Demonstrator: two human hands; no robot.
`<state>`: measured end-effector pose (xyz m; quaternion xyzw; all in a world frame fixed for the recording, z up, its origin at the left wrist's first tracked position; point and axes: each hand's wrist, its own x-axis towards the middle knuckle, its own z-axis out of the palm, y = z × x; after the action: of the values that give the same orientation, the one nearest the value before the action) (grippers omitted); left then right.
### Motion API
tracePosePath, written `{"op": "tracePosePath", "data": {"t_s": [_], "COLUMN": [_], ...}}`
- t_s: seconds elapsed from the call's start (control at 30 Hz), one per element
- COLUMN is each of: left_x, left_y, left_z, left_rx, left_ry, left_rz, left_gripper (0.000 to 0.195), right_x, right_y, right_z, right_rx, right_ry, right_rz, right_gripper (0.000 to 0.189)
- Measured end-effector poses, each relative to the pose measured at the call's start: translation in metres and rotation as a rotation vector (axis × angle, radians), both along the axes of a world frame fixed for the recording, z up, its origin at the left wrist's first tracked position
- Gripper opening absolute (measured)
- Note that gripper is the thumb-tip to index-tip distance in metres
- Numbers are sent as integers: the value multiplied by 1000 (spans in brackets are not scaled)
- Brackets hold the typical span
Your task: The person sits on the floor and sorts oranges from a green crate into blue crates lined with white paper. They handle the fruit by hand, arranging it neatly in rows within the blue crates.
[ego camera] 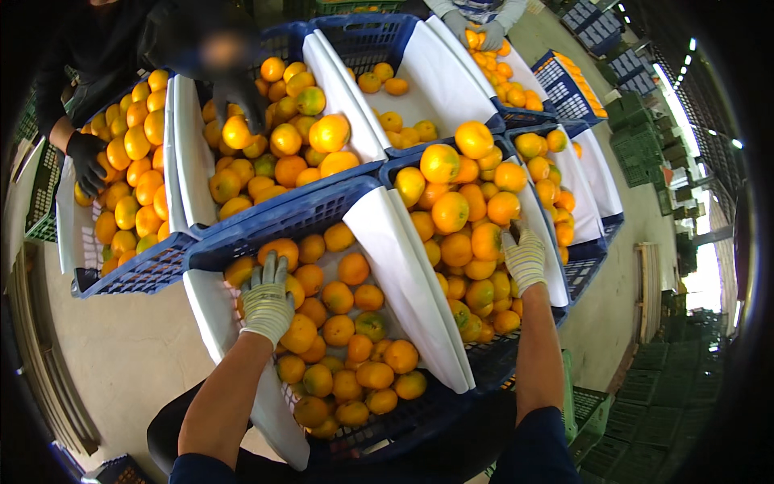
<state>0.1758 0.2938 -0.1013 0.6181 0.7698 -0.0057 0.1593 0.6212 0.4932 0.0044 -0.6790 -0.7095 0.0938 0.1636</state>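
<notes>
My left hand (267, 299), in a striped glove with grey fingers, rests on an orange citrus fruit (280, 253) at the left side of the near blue plastic crate (284, 225). White liner sheets (402, 272) stand along that crate's sides. At the right, my right hand (523, 257), gloved alike, touches the fruit pile in a fuller crate, its fingertips by an orange fruit (486, 242) and beside the white liner (538, 206). Whether its fingers grip a fruit cannot be told. Some fruits have green patches, such as one (370, 325) in the near crate.
Across from me, a person's dark-gloved hands (87, 163) reach into two crates of fruit. Another person's grey-gloved hands (484, 33) are at a far crate. A sparsely filled crate (435, 85) stands between. Green crates (589, 411) are low at the right; wooden boards (648, 293) lie beyond.
</notes>
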Motion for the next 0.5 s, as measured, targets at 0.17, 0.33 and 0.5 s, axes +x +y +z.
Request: {"op": "tracePosePath", "data": {"t_s": [0.17,0.33,0.5], "left_x": [-7,-4,-11], "left_y": [2,4,9], "left_z": [11,17,31], "left_rx": [-97,-138,-135], "left_ry": [-58,-60,-137], "left_rz": [-13,-6,17], "left_gripper": [87,87,84], "right_x": [-17,-38,-21], "right_y": [-10,-16,-37], "right_z": [8,-5,17], "right_rx": [-240,-241,-502], "right_ry": [-124,-242,964], "right_rz": [-8,19,-76], "right_gripper": [68,87,77]}}
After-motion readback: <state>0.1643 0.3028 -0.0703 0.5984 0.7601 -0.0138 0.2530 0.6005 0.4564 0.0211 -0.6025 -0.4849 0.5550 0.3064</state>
